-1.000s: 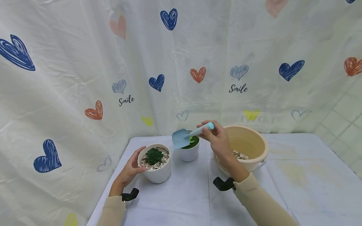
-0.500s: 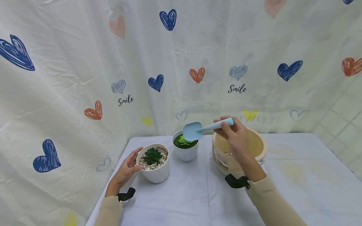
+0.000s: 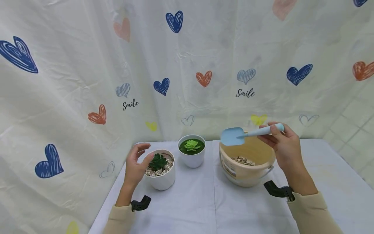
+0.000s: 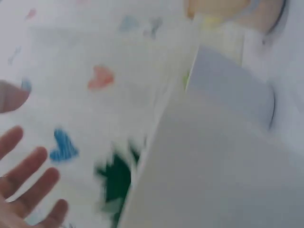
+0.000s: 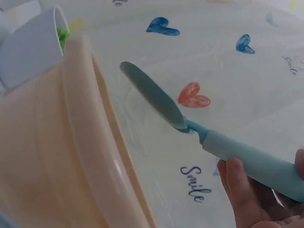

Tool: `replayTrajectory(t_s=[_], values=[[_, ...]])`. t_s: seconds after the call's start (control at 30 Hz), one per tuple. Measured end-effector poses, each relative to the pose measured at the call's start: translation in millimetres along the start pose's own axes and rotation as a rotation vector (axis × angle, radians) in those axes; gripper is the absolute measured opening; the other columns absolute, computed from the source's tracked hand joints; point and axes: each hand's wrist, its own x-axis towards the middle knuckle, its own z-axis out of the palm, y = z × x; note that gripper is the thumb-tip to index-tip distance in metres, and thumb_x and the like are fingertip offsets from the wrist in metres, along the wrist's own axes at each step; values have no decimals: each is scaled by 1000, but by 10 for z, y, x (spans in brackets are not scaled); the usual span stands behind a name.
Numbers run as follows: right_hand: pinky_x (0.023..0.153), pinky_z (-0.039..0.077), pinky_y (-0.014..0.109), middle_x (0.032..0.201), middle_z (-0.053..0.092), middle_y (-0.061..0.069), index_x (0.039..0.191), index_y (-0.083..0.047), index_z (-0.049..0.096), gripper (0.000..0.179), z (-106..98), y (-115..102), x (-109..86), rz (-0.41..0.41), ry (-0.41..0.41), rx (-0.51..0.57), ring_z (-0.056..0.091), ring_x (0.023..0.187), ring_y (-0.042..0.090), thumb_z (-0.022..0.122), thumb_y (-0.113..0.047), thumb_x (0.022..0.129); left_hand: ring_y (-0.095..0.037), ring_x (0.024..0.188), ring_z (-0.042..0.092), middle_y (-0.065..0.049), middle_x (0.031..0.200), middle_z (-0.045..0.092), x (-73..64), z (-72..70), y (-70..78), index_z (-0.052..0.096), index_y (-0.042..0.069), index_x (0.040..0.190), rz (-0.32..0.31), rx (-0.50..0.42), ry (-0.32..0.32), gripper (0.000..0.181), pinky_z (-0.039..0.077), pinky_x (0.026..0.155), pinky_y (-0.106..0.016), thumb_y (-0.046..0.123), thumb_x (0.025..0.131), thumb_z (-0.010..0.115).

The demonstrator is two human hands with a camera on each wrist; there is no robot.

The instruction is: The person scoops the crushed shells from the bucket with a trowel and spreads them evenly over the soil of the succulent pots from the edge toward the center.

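Observation:
My right hand (image 3: 284, 146) holds a light blue garden trowel (image 3: 232, 136) by its handle. The blade hovers over the rim of a beige bucket (image 3: 245, 174), which has pebbles (image 3: 243, 160) in its bottom. In the right wrist view the trowel's handle (image 5: 251, 164) lies between thumb and fingers. At the left, my left hand (image 3: 137, 165) is raised with fingers spread beside a white pot (image 3: 163, 182). That pot holds a dark green succulent (image 3: 157, 162) set among pebbles. The left wrist view shows the loose fingers (image 4: 31, 190) apart from the pot wall (image 4: 213, 175).
A smaller white pot (image 3: 192, 159) with a light green succulent (image 3: 192, 145) stands between the bucket and the nearer pot. A white cloth (image 3: 193, 201) covers the table. Behind it hangs a sheet (image 3: 175, 55) printed with hearts.
My right hand has carried the trowel rightward, from over the small pot to over the bucket. My left hand has let go of the white pot's rim and lifted slightly.

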Motion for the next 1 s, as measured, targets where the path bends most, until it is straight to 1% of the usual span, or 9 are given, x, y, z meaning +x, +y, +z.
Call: replayTrajectory(t_s=[0.13,0.2,0.27,0.33,0.43,0.53,0.6,0.77,1.0], values=[[77,61,27,103,78,0,116,-5,63,20,-195,-35,-6,6,7,-164,78,89,13,64,-16,100,-18,105,68,-4,110,74,-18,396,274,72,12,113,190,40,58,23,51,97,-29,9,90,76],[75,61,24,101,78,-4,115,-7,63,18,-254,-26,-1,23,-4,-244,77,87,10,65,-17,100,-18,99,70,-5,105,75,-38,611,363,73,14,109,245,28,21,19,55,90,-29,9,90,75],[75,60,22,100,77,-8,114,-9,63,16,-286,-5,12,46,-27,-336,77,86,7,65,-18,101,-16,96,71,-4,105,75,-68,838,421,72,15,109,253,3,-42,17,58,86,-32,12,92,74],[76,60,20,100,76,-12,115,-11,62,16,-297,27,34,70,-57,-451,75,87,4,64,-19,102,-17,98,71,-4,105,75,-95,1063,451,71,16,110,229,-34,-112,16,59,86,-34,15,94,72],[80,59,18,106,71,-12,120,-9,60,22,-282,84,69,83,-105,-665,72,90,-2,61,-24,104,-15,100,71,-1,108,74,-125,1391,442,70,17,115,134,-93,-207,19,60,87,-33,19,95,71],[83,59,20,118,69,3,127,-1,57,32,-248,144,105,71,-151,-846,68,97,-5,58,-25,106,-15,104,70,-1,114,73,-134,1688,403,67,20,123,15,-145,-288,27,59,90,-33,25,97,70],[85,60,23,125,67,14,131,2,56,38,-215,180,130,61,-179,-951,69,104,3,56,-27,106,-14,109,69,-1,121,71,-129,1865,371,63,23,130,-68,-161,-325,33,57,92,-32,30,98,68],[89,60,44,128,66,24,132,-4,59,35,-134,257,192,38,-263,-1157,69,115,39,57,-27,106,-18,119,66,-4,140,63,-78,2211,343,52,25,148,-175,-180,-332,50,56,96,-33,40,101,61],[85,57,54,122,70,23,125,-6,65,25,-68,370,234,-21,-342,-1251,68,111,48,62,-16,103,-22,126,60,-5,149,56,-33,2493,358,45,38,152,-290,-262,-323,54,56,97,-40,48,101,59]])
